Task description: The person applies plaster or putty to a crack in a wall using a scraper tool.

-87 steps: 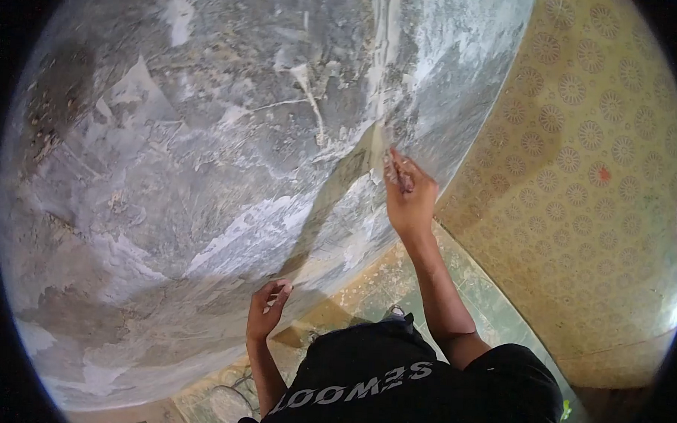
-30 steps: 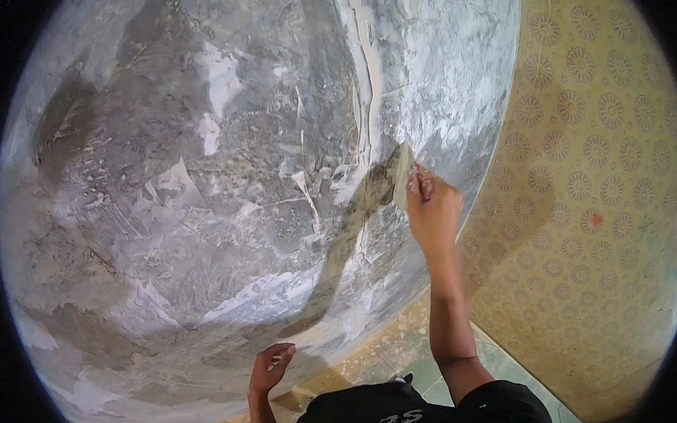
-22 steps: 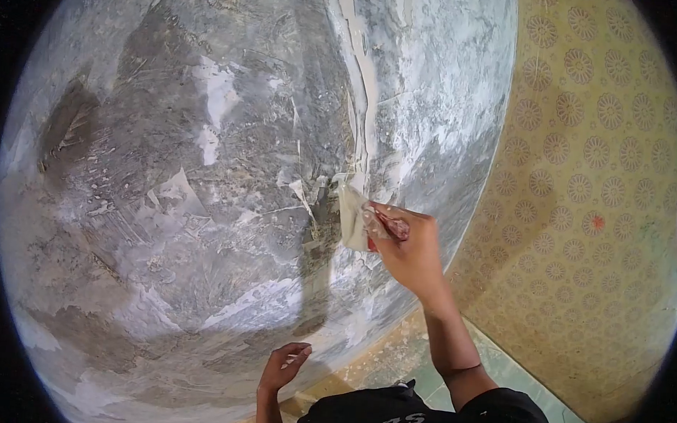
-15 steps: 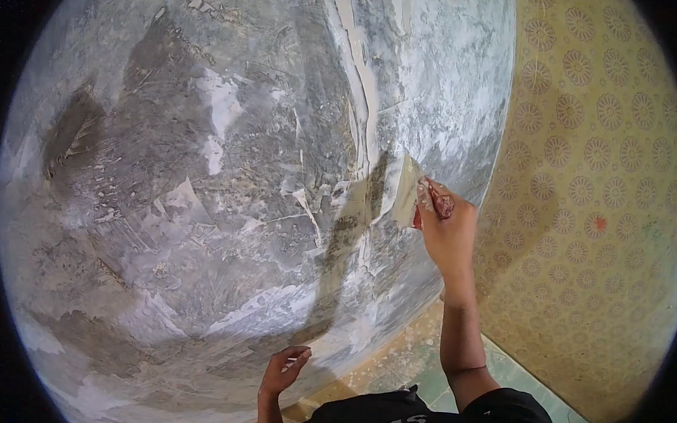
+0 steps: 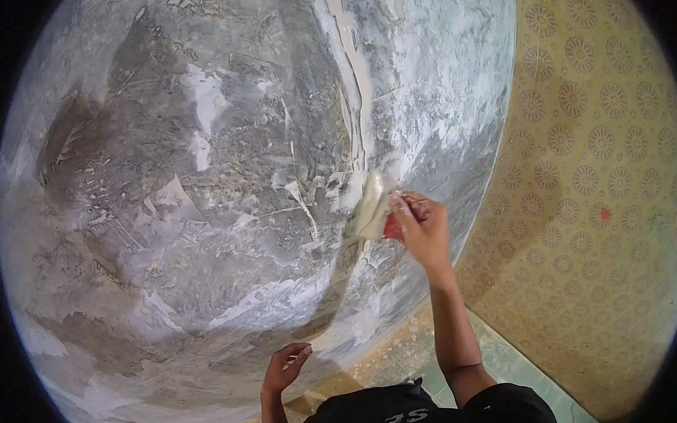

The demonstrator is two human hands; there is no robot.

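Observation:
My right hand (image 5: pixel 426 233) grips a putty knife (image 5: pixel 373 213) with red on its handle end. Pale putty coats the broad blade, which is at the wall near the lower part of a raised, cream-coloured putty strip (image 5: pixel 353 55). Motion slightly blurs the blade, and its exact contact with the wall is hard to make out. Down at the lower middle, my left hand (image 5: pixel 285 366) hangs in front of the wall, holding nothing visible. Its fingers are loosely bent, with a gap to the thumb.
The grey wall (image 5: pixel 244 148) is rough, with white patches and cracks. At right, a yellowish wall (image 5: pixel 578 182) with round flower motifs meets it at a corner. Greenish floor tiles (image 5: pixel 498 351) lie below, with pale spatters along the wall's foot.
My right hand and the putty knife have moved left and slightly down, bringing the blade over the lower strip. My left hand has barely moved.

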